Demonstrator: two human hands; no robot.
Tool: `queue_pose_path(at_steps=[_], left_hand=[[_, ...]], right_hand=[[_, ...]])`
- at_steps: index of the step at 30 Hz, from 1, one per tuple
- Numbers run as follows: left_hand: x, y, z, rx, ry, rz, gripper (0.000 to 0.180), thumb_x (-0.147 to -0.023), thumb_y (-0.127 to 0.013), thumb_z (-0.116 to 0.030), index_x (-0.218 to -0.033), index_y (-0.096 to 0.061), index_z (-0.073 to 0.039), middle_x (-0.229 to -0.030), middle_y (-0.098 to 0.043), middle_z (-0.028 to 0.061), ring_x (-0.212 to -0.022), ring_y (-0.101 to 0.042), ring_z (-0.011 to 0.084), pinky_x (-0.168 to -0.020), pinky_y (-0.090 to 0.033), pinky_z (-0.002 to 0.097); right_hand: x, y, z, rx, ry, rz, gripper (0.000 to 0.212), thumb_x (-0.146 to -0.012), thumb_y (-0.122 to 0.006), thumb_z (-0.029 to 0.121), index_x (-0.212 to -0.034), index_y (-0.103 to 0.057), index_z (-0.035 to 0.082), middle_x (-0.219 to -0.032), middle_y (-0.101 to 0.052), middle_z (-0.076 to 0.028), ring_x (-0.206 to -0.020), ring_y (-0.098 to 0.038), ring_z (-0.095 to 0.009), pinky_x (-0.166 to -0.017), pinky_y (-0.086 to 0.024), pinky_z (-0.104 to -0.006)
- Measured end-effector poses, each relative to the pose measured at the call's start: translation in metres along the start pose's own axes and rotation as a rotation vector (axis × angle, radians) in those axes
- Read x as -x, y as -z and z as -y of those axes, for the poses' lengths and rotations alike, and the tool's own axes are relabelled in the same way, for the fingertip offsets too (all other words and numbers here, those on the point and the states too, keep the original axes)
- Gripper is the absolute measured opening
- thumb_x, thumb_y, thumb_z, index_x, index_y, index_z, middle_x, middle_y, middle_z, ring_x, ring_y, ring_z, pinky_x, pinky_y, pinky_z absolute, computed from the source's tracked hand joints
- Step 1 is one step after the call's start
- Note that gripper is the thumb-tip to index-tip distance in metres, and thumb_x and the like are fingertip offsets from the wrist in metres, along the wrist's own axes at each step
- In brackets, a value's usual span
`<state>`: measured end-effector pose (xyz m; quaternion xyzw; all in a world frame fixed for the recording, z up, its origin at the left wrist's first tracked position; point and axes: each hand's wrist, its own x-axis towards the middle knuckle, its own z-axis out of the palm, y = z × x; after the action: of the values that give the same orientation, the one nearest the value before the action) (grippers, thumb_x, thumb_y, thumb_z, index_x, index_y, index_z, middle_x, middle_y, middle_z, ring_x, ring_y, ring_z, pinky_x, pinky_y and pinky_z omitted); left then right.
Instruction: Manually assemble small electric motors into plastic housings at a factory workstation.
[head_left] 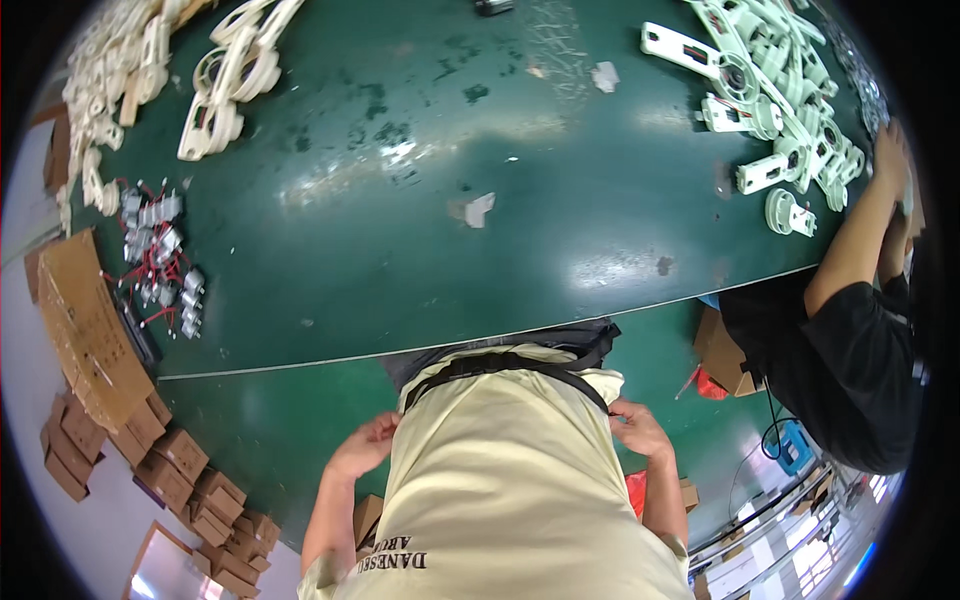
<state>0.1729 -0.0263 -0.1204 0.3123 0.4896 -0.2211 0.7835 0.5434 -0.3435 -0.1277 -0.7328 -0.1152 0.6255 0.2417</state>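
At the left side of my waist, my left hand (pixel 366 446) is closed, its fingertips against the pale yellow shirt (pixel 490 470) where one end of a black strap (pixel 500 362) reaches. On the other side my right hand (pixel 642 430) is closed too, by the strap's right end. The strap crosses the front of the shirt, and both hands seem to pinch it, though the shirt partly hides the fingertips. Dark cloth (pixel 596 338) bunches at my waist against the table's front edge.
Silver motors with red wires (pixel 155 250) lie on the green table (pixel 400 270) at left. White plastic arm parts stand at far left (pixel 225 90) and far right (pixel 780 110). A co-worker (pixel 830 370) leans in at right. Cardboard boxes (pixel 185 470) fill the lower left.
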Motion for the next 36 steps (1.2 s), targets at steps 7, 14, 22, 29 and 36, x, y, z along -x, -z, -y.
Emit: queue_pose_path(at_steps=[7, 14, 22, 29, 36], left_hand=[[-0.018, -0.036, -0.077, -0.423, -0.331, -0.252, 0.031, -0.094, -0.067, -0.012, -0.124, -0.064, -0.006, -0.106, -0.070, 0.0066, -0.091, -0.065, 0.0137, -0.083, -0.052, 0.0269], [-0.030, -0.055, -0.104, -0.623, -0.416, -0.354, 0.028, -0.093, -0.070, -0.019, -0.116, -0.071, -0.003, -0.104, -0.073, 0.0160, -0.084, -0.072, 0.0247, -0.075, -0.056, 0.0319], [-0.045, -0.059, -0.115, -0.648, -0.512, -0.332, 0.023, -0.093, -0.068, -0.019, -0.108, -0.073, -0.001, -0.099, -0.073, 0.0165, -0.079, -0.070, 0.0290, -0.073, -0.055, 0.0340], [-0.059, -0.057, -0.114, -0.746, -0.742, -0.440, 0.021, -0.092, -0.068, -0.016, -0.105, -0.073, -0.001, -0.106, -0.073, 0.0156, -0.090, -0.070, 0.0338, -0.077, -0.057, 0.0369], [-0.059, -0.061, -0.118, -0.743, -0.791, -0.498, 0.022, -0.090, -0.068, -0.011, -0.109, -0.073, -0.004, -0.111, -0.072, 0.0132, -0.096, -0.070, 0.0327, -0.083, -0.057, 0.0381]], right_hand=[[-0.007, 0.008, 0.008, 0.129, -0.022, 0.083, 0.013, -0.084, -0.069, 0.008, -0.093, -0.067, -0.001, -0.083, -0.063, -0.010, -0.078, -0.058, -0.019, -0.072, -0.048, -0.0331], [-0.013, 0.014, -0.004, 0.178, 0.039, 0.116, 0.013, -0.083, -0.069, 0.008, -0.092, -0.067, -0.002, -0.078, -0.063, -0.010, -0.074, -0.057, -0.016, -0.067, -0.047, -0.0332], [-0.015, 0.014, -0.011, 0.129, -0.005, 0.127, 0.014, -0.084, -0.066, 0.007, -0.093, -0.068, -0.003, -0.082, -0.068, -0.010, -0.078, -0.061, -0.013, -0.070, -0.049, -0.0305], [-0.017, 0.013, -0.002, 0.123, -0.002, 0.150, 0.014, -0.084, -0.066, 0.007, -0.094, -0.071, -0.002, -0.082, -0.070, -0.010, -0.077, -0.063, -0.013, -0.070, -0.050, -0.0309], [-0.018, 0.015, -0.004, 0.089, -0.008, 0.171, 0.017, -0.085, -0.064, 0.007, -0.097, -0.072, -0.001, -0.080, -0.069, -0.008, -0.073, -0.062, -0.011, -0.063, -0.049, -0.0299]])
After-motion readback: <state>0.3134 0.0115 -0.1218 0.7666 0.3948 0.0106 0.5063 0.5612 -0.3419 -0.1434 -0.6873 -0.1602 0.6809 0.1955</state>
